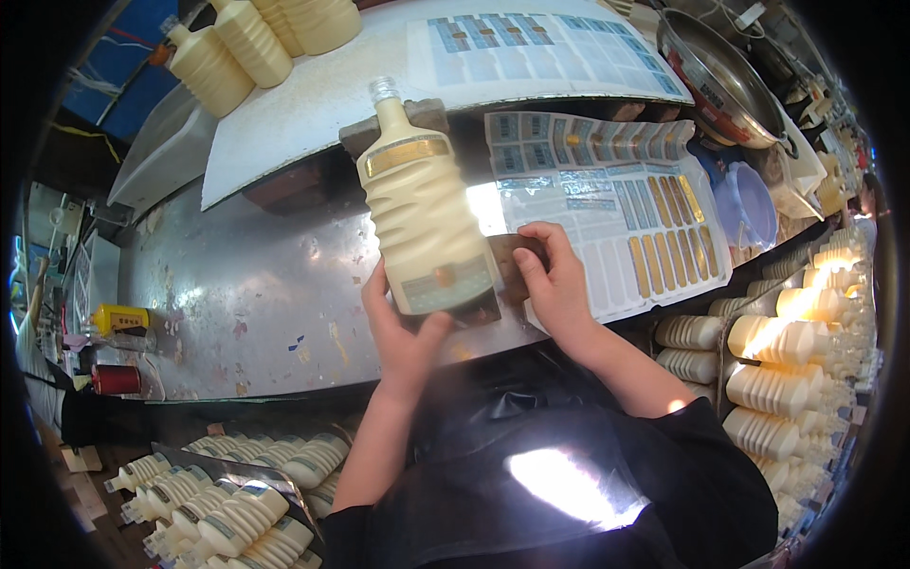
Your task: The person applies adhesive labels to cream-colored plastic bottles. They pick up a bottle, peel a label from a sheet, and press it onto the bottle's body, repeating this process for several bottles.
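Note:
A cream-coloured bottle (417, 213) with a rippled body and a clear neck lies on the metal bench, its neck pointing away from me. It bears a gold label (408, 156) near the shoulder and a pale green-blue label (445, 287) near the base. My left hand (403, 337) grips the bottle's lower end, thumb along the base and fingers around the left side. My right hand (557, 275) is closed on a dark brown block (512, 268) against the bottle's lower right side. Another brown block (431, 116) sits behind the bottle's neck.
Sheets of gold and blue labels (616, 209) lie to the right, with more label sheets (521, 47) on a raised white board (284, 123). A purple bucket (746, 209) and a metal pan (725, 81) stand at right. Stacked bottles (237, 517) fill the lower left and right.

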`<state>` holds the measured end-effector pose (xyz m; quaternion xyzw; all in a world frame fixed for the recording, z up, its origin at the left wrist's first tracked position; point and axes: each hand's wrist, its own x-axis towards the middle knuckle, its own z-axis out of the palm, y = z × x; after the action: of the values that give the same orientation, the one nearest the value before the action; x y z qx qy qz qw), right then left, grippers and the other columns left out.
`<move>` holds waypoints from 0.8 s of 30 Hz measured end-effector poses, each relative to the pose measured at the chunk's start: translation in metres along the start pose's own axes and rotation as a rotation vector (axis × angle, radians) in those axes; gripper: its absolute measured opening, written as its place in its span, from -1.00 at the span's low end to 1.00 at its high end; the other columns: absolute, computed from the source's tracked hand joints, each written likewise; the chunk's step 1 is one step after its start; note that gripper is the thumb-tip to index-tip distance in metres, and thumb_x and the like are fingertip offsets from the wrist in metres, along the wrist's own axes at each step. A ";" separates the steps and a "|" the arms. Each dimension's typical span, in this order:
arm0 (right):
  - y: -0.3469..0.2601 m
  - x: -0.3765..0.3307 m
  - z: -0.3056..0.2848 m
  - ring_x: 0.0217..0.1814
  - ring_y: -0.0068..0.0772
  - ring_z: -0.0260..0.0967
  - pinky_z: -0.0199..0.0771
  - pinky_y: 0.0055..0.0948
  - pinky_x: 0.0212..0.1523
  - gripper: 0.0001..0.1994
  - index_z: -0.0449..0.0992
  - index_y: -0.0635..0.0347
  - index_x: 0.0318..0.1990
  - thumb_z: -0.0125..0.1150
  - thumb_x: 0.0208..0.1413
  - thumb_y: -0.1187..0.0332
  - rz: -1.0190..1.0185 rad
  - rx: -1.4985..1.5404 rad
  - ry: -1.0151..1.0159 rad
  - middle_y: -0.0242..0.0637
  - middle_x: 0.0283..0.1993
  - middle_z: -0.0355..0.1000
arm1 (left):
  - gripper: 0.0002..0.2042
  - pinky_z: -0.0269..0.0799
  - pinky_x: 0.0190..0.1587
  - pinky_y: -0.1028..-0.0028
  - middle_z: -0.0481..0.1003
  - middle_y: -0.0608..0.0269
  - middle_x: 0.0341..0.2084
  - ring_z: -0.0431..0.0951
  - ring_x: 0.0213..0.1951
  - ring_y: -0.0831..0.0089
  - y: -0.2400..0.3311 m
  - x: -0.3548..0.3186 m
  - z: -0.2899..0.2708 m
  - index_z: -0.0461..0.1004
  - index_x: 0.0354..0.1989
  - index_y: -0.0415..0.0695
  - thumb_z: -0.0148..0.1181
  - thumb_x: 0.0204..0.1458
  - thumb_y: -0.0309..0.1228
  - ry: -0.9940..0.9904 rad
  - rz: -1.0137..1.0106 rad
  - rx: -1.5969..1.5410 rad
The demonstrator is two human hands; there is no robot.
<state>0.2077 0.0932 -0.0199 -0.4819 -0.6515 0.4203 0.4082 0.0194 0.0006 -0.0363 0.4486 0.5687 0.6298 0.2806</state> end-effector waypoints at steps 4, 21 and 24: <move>-0.027 -0.009 -0.006 -0.06 -0.24 0.56 0.54 -0.39 -0.04 -0.75 0.46 0.29 0.02 0.20 0.19 0.62 -0.403 -0.201 -0.011 -0.12 -0.06 0.55 | -0.22 0.31 0.26 0.18 0.38 -0.01 0.14 0.41 0.18 0.11 -0.002 0.004 -0.011 0.31 0.29 -0.26 0.54 -0.10 -0.24 0.069 0.108 0.377; -0.106 -0.010 -0.014 -0.06 -0.30 0.59 0.48 -0.41 -0.17 -0.63 0.62 0.23 -0.05 0.31 -0.11 0.46 -0.940 -0.484 -0.212 -0.22 -0.06 0.60 | -0.30 0.26 0.18 0.16 0.49 0.11 0.00 0.44 0.07 0.10 0.019 0.010 0.005 0.43 0.19 -0.16 0.53 -0.21 -0.28 0.187 0.340 0.597; -0.103 -0.018 0.001 -0.14 -0.28 0.60 0.46 -0.40 -0.21 -0.63 0.62 0.23 -0.06 0.31 -0.12 0.46 -0.975 -0.454 -0.264 -0.25 -0.12 0.61 | -0.32 0.25 0.20 0.16 0.48 0.12 0.01 0.43 0.09 0.09 0.020 0.011 0.008 0.43 0.19 -0.16 0.51 -0.19 -0.28 0.172 0.358 0.591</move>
<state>0.1805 0.0571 0.0747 -0.1436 -0.9191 0.0885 0.3561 0.0249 0.0100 -0.0142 0.5482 0.6603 0.5127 -0.0251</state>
